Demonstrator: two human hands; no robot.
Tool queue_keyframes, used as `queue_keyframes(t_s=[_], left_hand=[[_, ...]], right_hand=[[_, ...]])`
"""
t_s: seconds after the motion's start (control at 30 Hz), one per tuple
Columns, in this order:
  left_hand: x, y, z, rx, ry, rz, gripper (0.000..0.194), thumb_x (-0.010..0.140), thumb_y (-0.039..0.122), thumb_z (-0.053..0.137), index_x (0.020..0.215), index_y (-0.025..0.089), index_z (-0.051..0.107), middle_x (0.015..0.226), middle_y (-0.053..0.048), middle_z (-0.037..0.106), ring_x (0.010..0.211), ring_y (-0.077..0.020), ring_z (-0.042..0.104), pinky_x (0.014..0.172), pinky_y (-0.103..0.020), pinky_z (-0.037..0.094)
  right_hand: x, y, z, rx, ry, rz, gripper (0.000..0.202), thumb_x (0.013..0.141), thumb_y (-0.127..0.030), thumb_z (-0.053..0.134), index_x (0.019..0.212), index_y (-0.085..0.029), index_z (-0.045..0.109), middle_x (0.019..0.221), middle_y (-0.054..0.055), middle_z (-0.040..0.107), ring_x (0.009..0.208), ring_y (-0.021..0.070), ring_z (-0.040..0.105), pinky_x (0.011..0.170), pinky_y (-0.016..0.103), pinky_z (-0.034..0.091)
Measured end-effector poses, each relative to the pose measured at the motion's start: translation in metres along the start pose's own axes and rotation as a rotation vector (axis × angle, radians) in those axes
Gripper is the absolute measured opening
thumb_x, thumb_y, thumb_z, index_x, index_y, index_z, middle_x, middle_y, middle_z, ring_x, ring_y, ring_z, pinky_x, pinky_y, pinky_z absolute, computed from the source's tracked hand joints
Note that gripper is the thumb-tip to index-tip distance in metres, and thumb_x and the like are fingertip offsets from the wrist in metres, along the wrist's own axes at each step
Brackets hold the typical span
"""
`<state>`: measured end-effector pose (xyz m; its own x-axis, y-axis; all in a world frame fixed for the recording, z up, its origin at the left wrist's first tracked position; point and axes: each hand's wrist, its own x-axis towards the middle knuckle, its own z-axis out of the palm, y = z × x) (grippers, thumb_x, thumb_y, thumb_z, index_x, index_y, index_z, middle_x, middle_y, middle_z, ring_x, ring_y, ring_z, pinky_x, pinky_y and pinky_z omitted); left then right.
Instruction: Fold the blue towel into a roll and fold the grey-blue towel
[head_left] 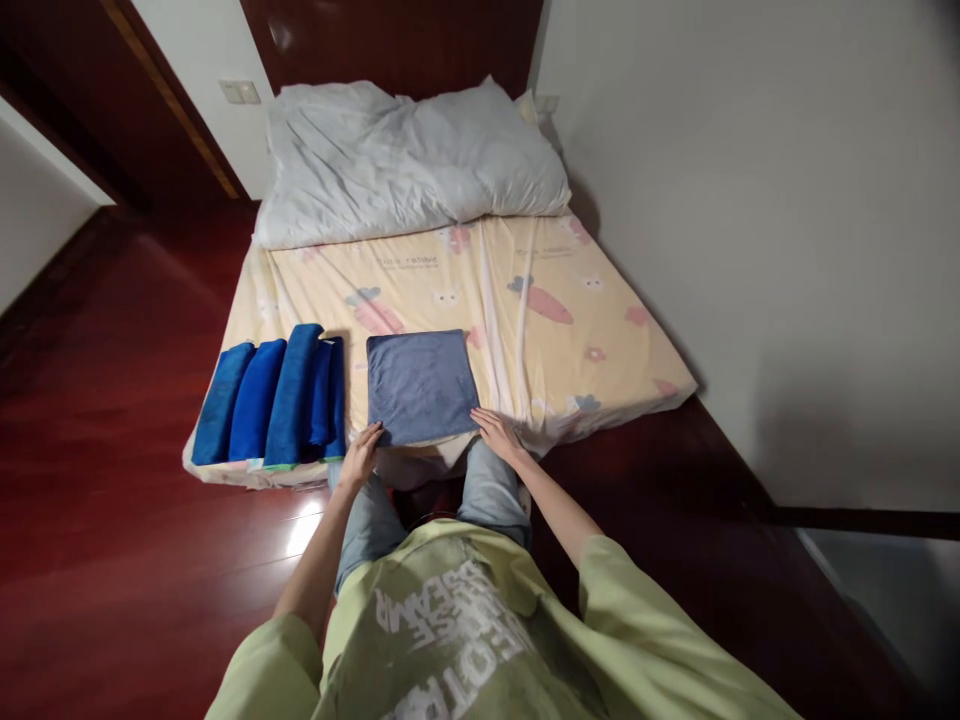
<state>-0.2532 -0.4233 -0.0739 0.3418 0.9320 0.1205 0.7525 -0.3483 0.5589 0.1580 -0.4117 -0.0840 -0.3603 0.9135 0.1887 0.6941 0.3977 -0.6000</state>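
A grey-blue towel (421, 385) lies flat on the near part of the bed, spread into a rough square. At its near left corner, my left hand (362, 455) has its fingers closed on the edge. My right hand (496, 434) grips the near right corner, fingers over the cloth and thumb hard to see. Left of the towel, several blue rolled towels (294, 397) are lined up side by side, one resting higher than the others.
A patterned yellow bed sheet (442, 285) covers the mattress. Across the far end lies a bunched white quilt (412, 165), before a dark wooden headboard (390, 45). A white wall (720, 250) rises beyond the right side, and dark red floor (142, 400) borders the left.
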Motion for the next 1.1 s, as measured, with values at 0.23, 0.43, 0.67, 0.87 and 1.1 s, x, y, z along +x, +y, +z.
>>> queue_keyframes(t_s=[0.23,0.43,0.67,0.87,1.1], left_hand=[[0.011,-0.005,-0.004,-0.01,0.063,0.012,0.055,0.074,0.003,0.045,0.122,0.016,0.069,0.14,-0.012,0.063,0.135,-0.0269,0.054,0.119,-0.05,0.044],[0.016,-0.004,-0.007,-0.037,0.058,-0.013,0.062,0.068,0.003,0.043,0.121,0.017,0.071,0.142,-0.01,0.063,0.143,-0.0255,0.047,0.123,-0.052,0.04],[0.023,-0.001,-0.001,-0.108,0.092,-0.107,0.058,0.063,0.005,0.041,0.111,0.011,0.072,0.136,-0.008,0.068,0.139,-0.029,0.052,0.122,-0.049,0.041],[0.02,0.002,-0.002,-0.154,0.14,-0.17,0.059,0.065,0.001,0.037,0.112,0.01,0.071,0.131,-0.007,0.071,0.137,-0.0243,0.055,0.122,-0.043,0.041],[0.002,0.006,-0.003,-0.176,0.111,-0.154,0.056,0.069,0.003,0.035,0.107,0.018,0.073,0.123,-0.005,0.074,0.133,-0.0198,0.059,0.118,-0.047,0.045]], right_hand=[[0.011,0.0,0.006,0.028,0.08,0.093,0.059,0.082,-0.001,0.049,0.135,-0.022,0.068,0.135,0.008,0.069,0.132,0.0214,0.061,0.119,0.046,0.048],[0.016,-0.005,0.008,0.059,0.119,0.087,0.066,0.072,0.005,0.046,0.127,-0.02,0.073,0.135,0.008,0.069,0.135,0.0221,0.059,0.121,0.048,0.046],[0.023,-0.01,0.013,0.205,0.223,0.147,0.065,0.063,0.007,0.045,0.112,-0.02,0.079,0.123,0.007,0.075,0.128,0.0218,0.065,0.116,0.048,0.05],[0.023,-0.008,0.014,0.296,0.283,0.251,0.06,0.061,0.002,0.043,0.103,-0.018,0.08,0.117,0.008,0.077,0.12,0.0208,0.069,0.114,0.043,0.052],[0.004,-0.004,0.0,0.336,0.23,0.222,0.059,0.064,0.0,0.041,0.105,-0.018,0.079,0.118,0.007,0.077,0.117,0.0186,0.071,0.113,0.039,0.052]])
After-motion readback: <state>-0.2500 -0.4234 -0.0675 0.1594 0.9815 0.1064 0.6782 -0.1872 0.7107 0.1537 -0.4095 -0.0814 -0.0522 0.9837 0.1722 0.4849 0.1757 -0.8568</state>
